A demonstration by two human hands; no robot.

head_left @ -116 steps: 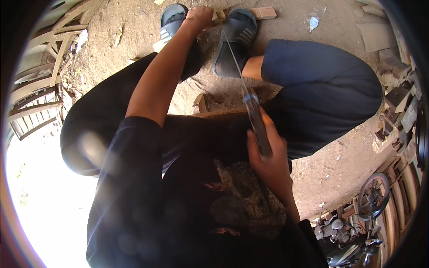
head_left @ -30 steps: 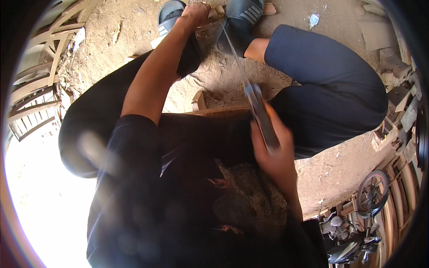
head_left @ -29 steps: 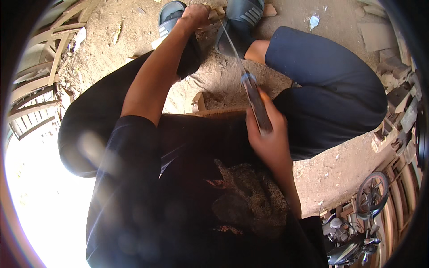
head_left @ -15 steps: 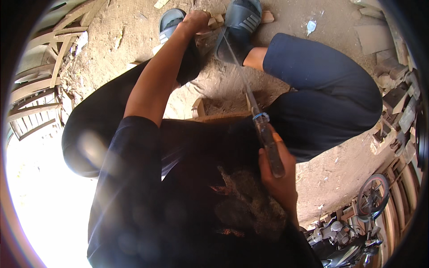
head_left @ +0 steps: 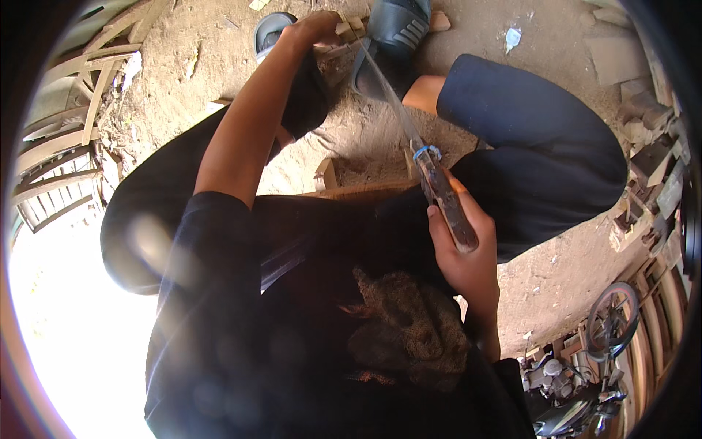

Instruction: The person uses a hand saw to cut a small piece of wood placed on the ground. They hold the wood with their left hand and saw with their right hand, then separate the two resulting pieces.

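Observation:
My right hand is closed around the worn dark handle of a handsaw, which has a blue tie where blade meets handle. The thin blade slants away from me to the far left, its far end by a small block of wood between my feet. At that block my left hand is closed, gripping the wood by its left side; the fingertips are partly hidden. My right sandal rests just right of the block, and my left sandal is beyond my left wrist.
I sit low with knees spread over a dirt floor. A small wood offcut stands between my legs, before a wooden edge. Scrap wood is piled at the right, a motorcycle at lower right, and wooden frames at the left.
The saw and my right hand have slid forward, away from my body, and slightly right. My left hand has shifted only a little, staying at the wood.

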